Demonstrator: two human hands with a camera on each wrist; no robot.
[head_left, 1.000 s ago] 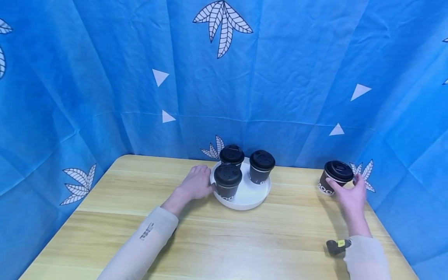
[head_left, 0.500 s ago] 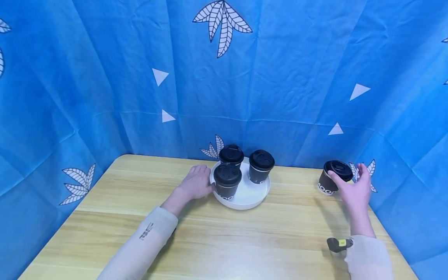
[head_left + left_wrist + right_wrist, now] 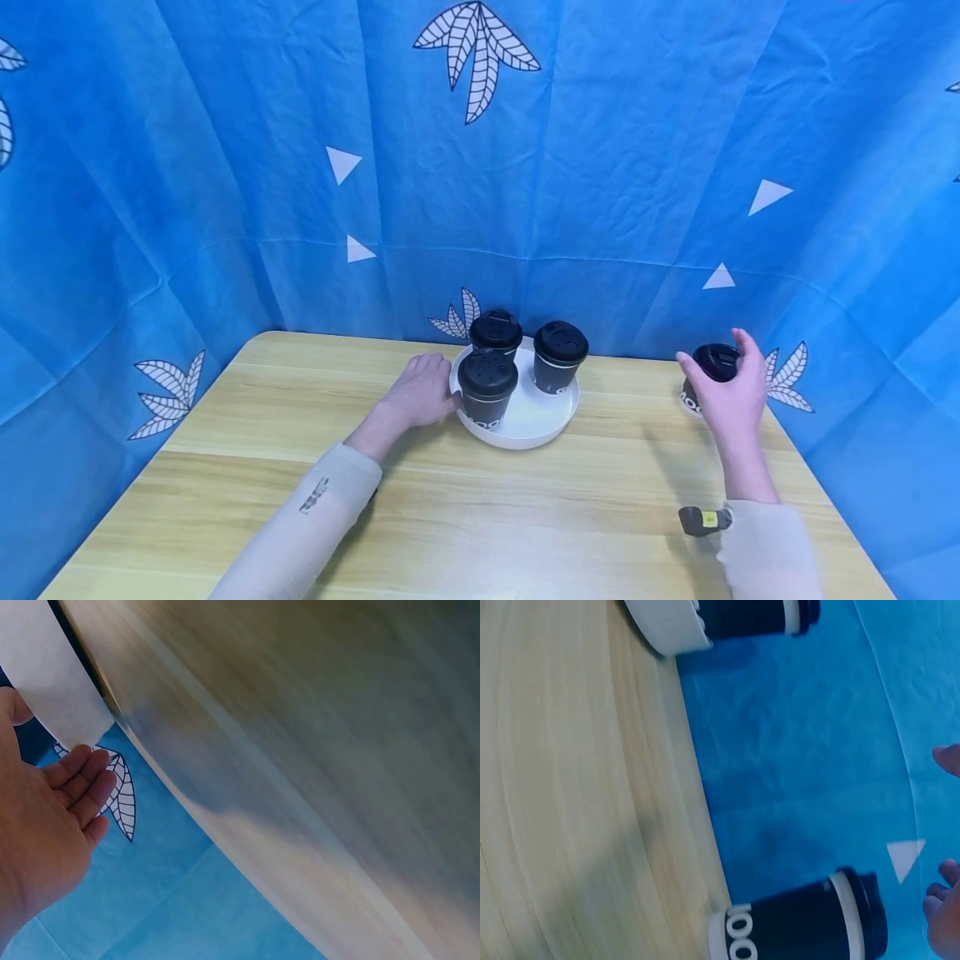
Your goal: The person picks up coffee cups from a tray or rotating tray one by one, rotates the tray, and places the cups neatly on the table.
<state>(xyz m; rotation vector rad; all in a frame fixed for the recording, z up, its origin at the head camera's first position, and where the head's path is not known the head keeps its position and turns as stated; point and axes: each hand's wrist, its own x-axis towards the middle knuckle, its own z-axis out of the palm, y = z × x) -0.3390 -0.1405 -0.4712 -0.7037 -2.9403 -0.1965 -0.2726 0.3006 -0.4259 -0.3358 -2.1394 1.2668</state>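
Observation:
My left hand (image 3: 423, 392) is at the left rim of a round white tray (image 3: 540, 429), thumb over the rim beside a cup, fingers bent against the side. In the left wrist view those fingers (image 3: 82, 784) meet the wall of the tray (image 3: 56, 667). Three black lidded paper coffee cups (image 3: 487, 392) stand upright in it. A fourth coffee cup (image 3: 716, 362) stands on the table at the far right. My right hand (image 3: 731, 396) hovers in front of it, thumb and fingers spread, partly hiding it. The right wrist view shows that cup (image 3: 802, 922) apart from the fingertips (image 3: 949, 874).
The wooden table (image 3: 510, 517) ends at a blue curtain (image 3: 637, 150) with white leaf and triangle prints, which hangs behind it and along both sides. A small dark device with a yellow label (image 3: 705, 521) sits at my right wrist.
The right hand has let go of the single cup, lifting off to the right, then swinging back left in front of it. That cup stays put. My left hand and the tray have not moved.

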